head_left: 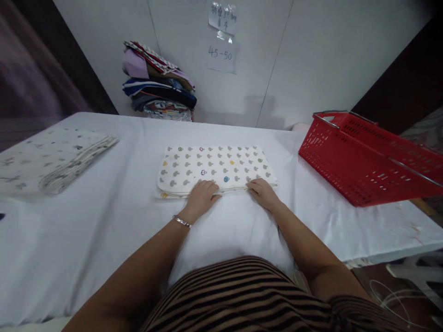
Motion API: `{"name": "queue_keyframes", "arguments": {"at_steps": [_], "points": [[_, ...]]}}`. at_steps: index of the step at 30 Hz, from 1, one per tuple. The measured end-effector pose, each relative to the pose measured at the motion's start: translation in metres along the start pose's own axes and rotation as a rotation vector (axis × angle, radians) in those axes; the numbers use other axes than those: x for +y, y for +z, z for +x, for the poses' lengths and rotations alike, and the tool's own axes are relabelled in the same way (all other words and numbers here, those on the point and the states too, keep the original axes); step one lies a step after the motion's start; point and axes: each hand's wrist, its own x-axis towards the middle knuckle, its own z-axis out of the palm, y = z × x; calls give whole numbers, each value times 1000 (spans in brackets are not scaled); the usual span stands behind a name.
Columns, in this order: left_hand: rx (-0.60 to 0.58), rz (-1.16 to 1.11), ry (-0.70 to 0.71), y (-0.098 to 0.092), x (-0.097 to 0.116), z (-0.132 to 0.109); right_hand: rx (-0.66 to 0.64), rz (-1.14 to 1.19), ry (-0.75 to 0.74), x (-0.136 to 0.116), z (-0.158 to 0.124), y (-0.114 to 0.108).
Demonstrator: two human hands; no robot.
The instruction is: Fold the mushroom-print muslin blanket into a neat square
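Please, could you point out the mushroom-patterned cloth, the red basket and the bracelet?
Mushroom-patterned cloth (216,163), head view: middle of its top.
Red basket (370,170), head view: its wall.
Bracelet (182,221), head view: middle of its visible band.

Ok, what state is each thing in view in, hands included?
White mushroom-print cloth: folded, lying flat
Left hand: at that cloth's near edge
Right hand: at the same edge
White cloth with small motifs, far left: folded in layers
Red plastic basket: upright
Multicoloured fabric stack: folded, piled up
White tablecloth: spread out, wrinkled
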Motion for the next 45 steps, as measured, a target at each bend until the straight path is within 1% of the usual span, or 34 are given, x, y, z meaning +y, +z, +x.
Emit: {"name": "queue_keyframes", "arguments": {"at_steps": [7, 11, 14, 16, 20, 24, 28, 35, 40, 45], "points": [[3, 25, -23, 2, 0, -1, 26, -29, 4, 0, 0, 2], [4, 48, -18, -2, 1, 2, 43, -57, 14, -2, 1, 3], [34, 70, -40, -5, 1, 5, 76, -84, 27, -2, 1, 5], [33, 75, -40, -7, 2, 6, 69, -98, 37, -1, 0, 6], [-7, 66, 0, -7, 5, 4, 22, -99, 36, 0, -1, 7], [-2, 91, -11, -7, 6, 0, 20, -104, 25, 0, -1, 5], [-3, 74, -43, -7, 1, -5, 23, -95, 14, -2, -1, 4], [-2, 65, -183, -17, -12, -13, 24, -64, 32, -4, 0, 1], [-2, 48, -182, -23, -21, -19, 45, -55, 25, -3, -2, 3], [13, 98, -147, -26, -21, -18, 45, -42, 2, 0, -4, 5]]}}
